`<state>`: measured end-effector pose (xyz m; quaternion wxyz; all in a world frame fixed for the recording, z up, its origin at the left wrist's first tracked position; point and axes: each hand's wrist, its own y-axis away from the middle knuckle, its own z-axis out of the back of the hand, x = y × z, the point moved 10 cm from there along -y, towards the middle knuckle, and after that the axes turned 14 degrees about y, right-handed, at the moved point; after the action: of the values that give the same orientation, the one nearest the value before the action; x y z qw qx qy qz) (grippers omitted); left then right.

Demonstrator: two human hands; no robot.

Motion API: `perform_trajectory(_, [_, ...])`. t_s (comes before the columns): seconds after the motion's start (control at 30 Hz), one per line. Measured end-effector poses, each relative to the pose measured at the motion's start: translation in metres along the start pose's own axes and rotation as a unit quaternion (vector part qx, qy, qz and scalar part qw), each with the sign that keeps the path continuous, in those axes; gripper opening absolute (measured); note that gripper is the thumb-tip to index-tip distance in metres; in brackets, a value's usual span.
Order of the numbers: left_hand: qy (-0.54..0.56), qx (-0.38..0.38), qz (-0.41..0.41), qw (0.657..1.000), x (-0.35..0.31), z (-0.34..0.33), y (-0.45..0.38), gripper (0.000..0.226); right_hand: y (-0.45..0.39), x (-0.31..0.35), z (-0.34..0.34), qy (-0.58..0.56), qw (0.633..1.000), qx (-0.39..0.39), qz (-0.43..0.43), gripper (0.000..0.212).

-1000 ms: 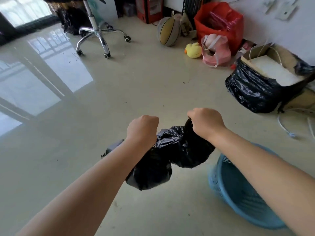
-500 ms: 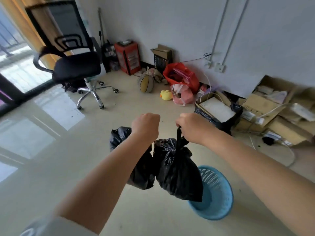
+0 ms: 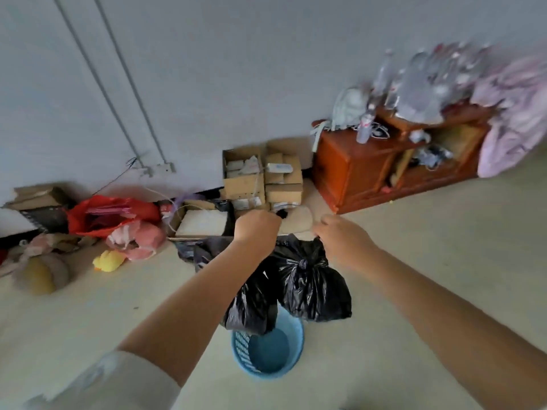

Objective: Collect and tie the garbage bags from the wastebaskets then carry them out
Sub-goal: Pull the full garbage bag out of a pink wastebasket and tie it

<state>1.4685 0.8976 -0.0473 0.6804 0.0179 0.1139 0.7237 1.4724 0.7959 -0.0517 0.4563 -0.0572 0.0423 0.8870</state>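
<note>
Room: pale floor [image 3: 429, 261] and a grey wall [image 3: 266, 69] are seen, with clutter laid along the wall.
Left hand: the left hand [image 3: 256, 229] is closed in a fist around the black top of the left garbage bag [image 3: 251, 303], which hangs below it.
Right hand: the right hand [image 3: 340, 241] is curled, and the top of the right garbage bag [image 3: 313, 285] is pinched in it; this bag is knotted at its neck.
Bags: both black bags are held in the air, touching each other, just above the blue wastebasket [image 3: 268, 347].
Wastebasket: it stands upright on the floor, between the two forearms.
Background: cardboard boxes [image 3: 260, 176], a wooden cabinet [image 3: 370, 170], a red bag [image 3: 109, 214] and a yellow toy duck [image 3: 108, 261] are seen by the wall.
</note>
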Motion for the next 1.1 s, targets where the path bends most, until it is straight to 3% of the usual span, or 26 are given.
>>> perform_trajectory(0.17, [-0.031,-0.009,-0.173,0.984,-0.155,-0.004,-0.012,0.041,0.088,-0.123,-0.008,-0.01,0.981,-0.002,-0.195,0.033])
perform_trajectory(0.4, [-0.045,0.031,-0.333,0.941,-0.375,-0.044,0.012,0.031,0.252,-0.28,-0.045,-0.078,0.909,0.024,-0.408,0.02])
perform_trajectory(0.47, [-0.053,0.039,-0.366,0.928,-0.442,-0.06,0.02,0.031,0.303,-0.32,-0.059,-0.061,0.896,0.037,-0.437,0.027])
perform_trajectory(0.53, [-0.058,0.046,-0.392,0.917,-0.508,-0.077,0.03,0.03,0.355,-0.359,-0.07,-0.031,0.888,0.05,-0.456,0.016])
perform_trajectory(0.67, [-0.068,0.058,-0.425,0.901,-0.634,-0.111,0.055,0.035,0.458,-0.435,-0.097,0.049,0.876,0.124,-0.464,0.03])
perform_trajectory(0.77, [-0.076,0.061,-0.455,0.885,-0.724,-0.136,0.077,0.036,0.533,-0.49,-0.113,0.086,0.855,0.163,-0.485,0.029])
perform_trajectory(1.1, [-0.092,0.079,-0.573,0.811,-1.016,-0.2,0.147,0.039,0.742,-0.664,-0.151,0.073,0.781,0.204,-0.586,0.033])
